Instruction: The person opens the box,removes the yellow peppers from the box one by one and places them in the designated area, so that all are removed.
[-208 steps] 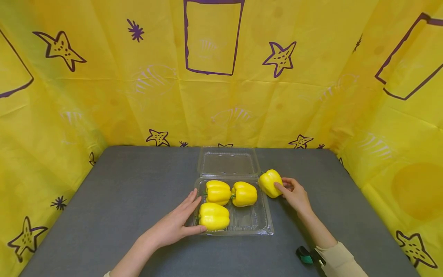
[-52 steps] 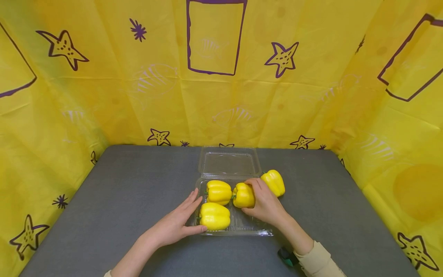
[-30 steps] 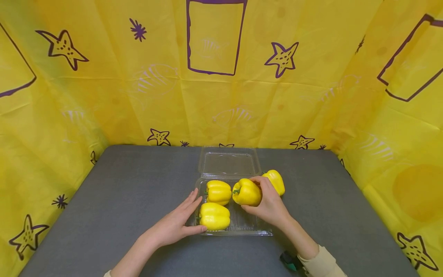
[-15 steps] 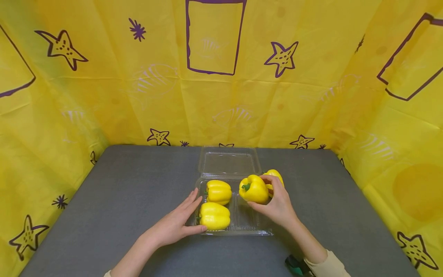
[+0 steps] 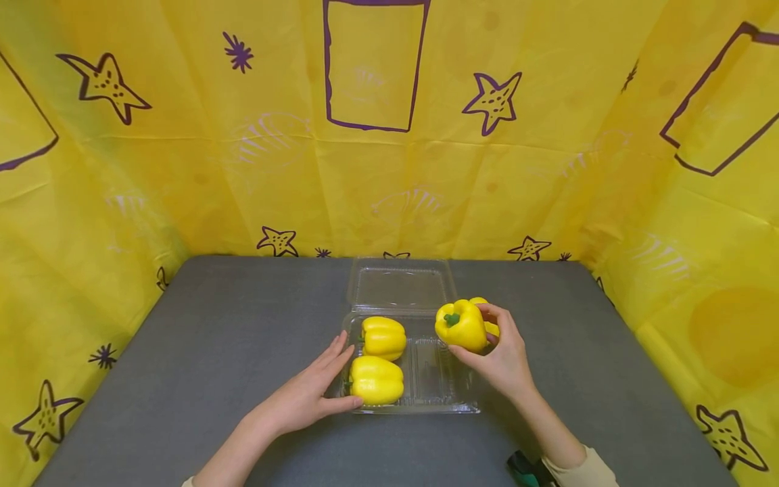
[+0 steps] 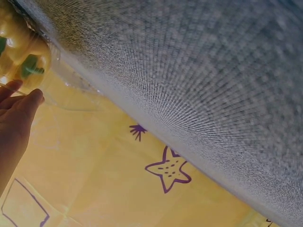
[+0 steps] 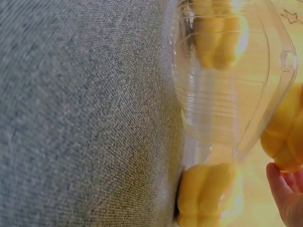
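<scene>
Clear clamshell container [image 5: 433, 368]: held two yellow bell peppers [image 5: 376, 381]. Left hand [image 5: 310, 396]: extended fingers touched its side. Right hand [image 5: 505, 355]: fingers gripped a third bell pepper [image 5: 467, 327].

In the head view, the held pepper [image 5: 461, 326] in my right hand [image 5: 505, 355] hides most of 1 other pepper [image 5: 491, 329] behind it. My left hand [image 5: 316, 392] covers part of the left rim of the clear container [image 5: 420, 408]. The dark object [image 5: 522, 471] by my right wrist runs off the bottom edge; I can't tell what it is. In the wrist views, side edges crop my 2 hands.
</scene>
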The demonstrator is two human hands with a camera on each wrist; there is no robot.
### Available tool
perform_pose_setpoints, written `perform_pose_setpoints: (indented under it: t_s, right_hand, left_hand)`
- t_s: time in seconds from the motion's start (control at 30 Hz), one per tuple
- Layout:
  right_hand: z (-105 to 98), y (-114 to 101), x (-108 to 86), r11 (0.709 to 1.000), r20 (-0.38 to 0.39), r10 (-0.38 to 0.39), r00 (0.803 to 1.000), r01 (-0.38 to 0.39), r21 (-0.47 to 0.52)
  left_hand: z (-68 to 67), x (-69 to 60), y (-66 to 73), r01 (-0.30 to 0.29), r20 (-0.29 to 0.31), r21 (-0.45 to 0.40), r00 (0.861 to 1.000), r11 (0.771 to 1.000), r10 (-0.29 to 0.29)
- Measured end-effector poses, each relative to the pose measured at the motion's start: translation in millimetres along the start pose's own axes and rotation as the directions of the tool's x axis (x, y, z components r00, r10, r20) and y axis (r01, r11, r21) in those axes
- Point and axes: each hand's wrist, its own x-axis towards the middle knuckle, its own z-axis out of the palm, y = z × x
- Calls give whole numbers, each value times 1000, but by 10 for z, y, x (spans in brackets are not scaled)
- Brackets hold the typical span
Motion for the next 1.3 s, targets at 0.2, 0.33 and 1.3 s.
perform_pose_setpoints:
  t_s: [0.2,0.33,1.3]
  right_hand:
    - [-54,29,-10,997,-9,73,997,-73,13]
    - [-88,51,-5,996,-47,85,995,-83,27]
    - [-447,337,65,947,-180,320,930,-316,53]
  left_hand:
    - [0,-2,-2,6,-1,5,1000,1000,-6]
    - [1,-3,0,7,4,5,1000,1000,-7]
    - [4,-7,-6,-5,-7,15,1000,1000,5]
